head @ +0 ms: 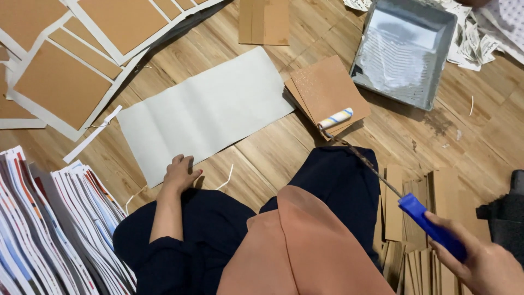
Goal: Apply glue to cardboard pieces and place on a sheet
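On floor: one roller [335, 118], one tray [404, 52]

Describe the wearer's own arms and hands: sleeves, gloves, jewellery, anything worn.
Both hands are bare: no gloves. The left hand shows no ring or watch; its forearm is uncovered, with a dark navy sleeve pushed up near the elbow. The right hand is cut off by the frame's edge, so its wrist and sleeve are out of view.

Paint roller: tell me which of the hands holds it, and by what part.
The right hand grips the paint roller by its blue handle; the left hand holds nothing.
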